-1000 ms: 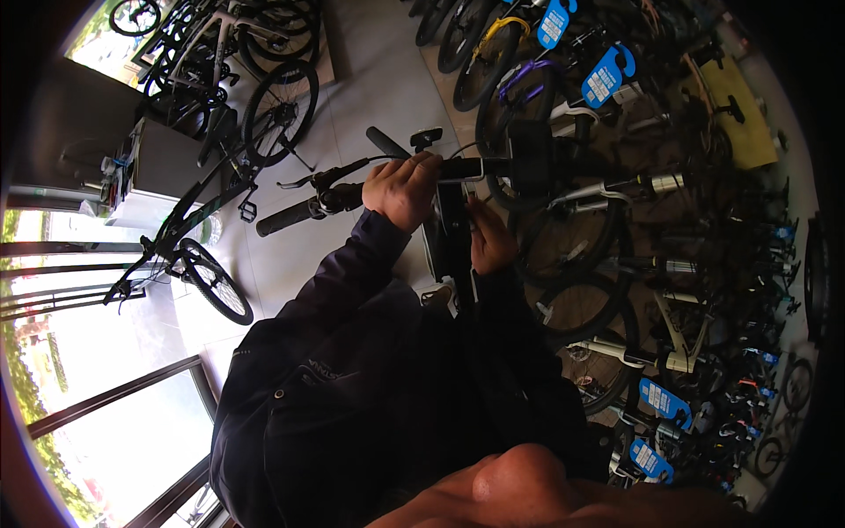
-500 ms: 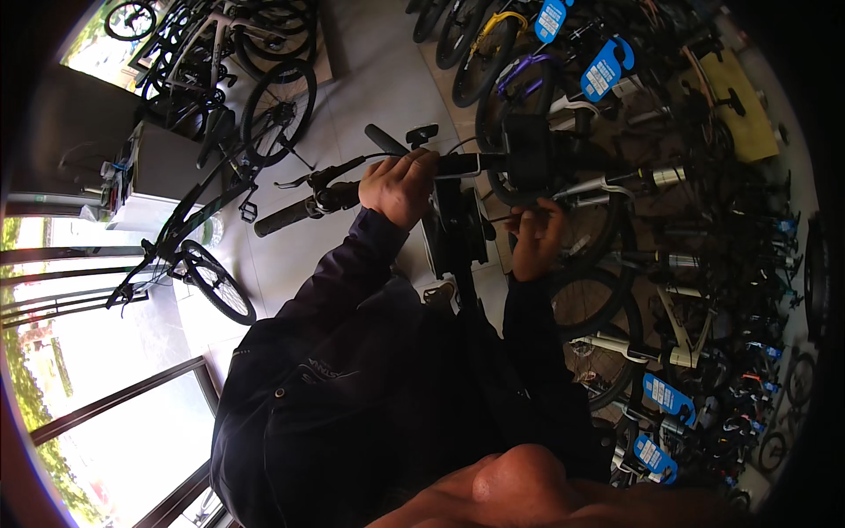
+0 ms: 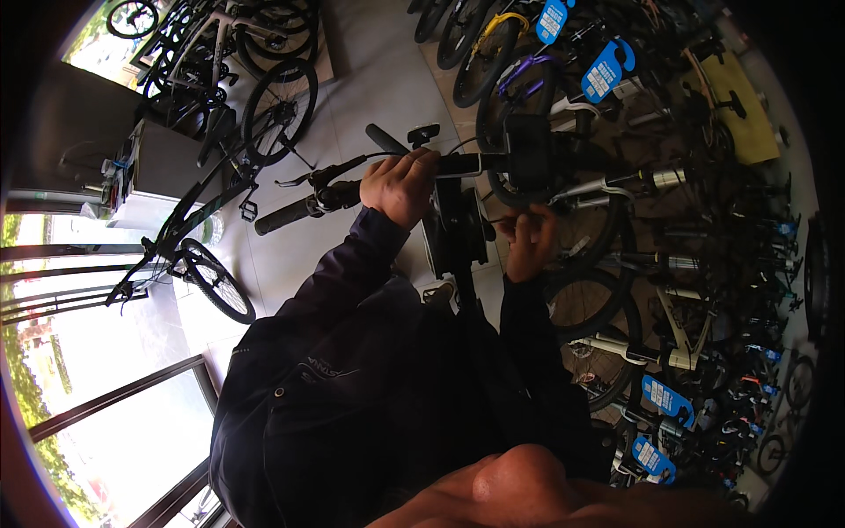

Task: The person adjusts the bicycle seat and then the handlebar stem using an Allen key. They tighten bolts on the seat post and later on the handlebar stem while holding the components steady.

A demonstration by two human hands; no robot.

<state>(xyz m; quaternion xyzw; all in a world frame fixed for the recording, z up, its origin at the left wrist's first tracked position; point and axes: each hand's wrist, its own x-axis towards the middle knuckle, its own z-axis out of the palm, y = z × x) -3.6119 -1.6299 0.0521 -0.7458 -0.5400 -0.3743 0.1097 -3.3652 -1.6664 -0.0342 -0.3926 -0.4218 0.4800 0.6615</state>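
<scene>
My left hand (image 3: 400,187) is closed around the dark handlebar of a bicycle, inboard of its black rubber grip (image 3: 283,216) and brake lever (image 3: 295,183). To the right of that hand, a dark block-like part (image 3: 527,148) sits along the bar. Below this block is my right hand (image 3: 532,242), raised with its fingers curled and pinched together. Whatever those fingers hold, if anything, is too dark to make out. Between the hands, dark parts of the bicycle (image 3: 453,233) run down toward my body.
Many bicycles stand in rows on the right, some with blue hang tags (image 3: 607,70). At the left another black bicycle (image 3: 189,216) stands on the tiled floor (image 3: 370,79), near a grey counter (image 3: 167,167) and bright glass doors (image 3: 123,440).
My right hand has shifted slightly down and left, and its fingers have curled in more. My left hand stays in place on the handlebar.
</scene>
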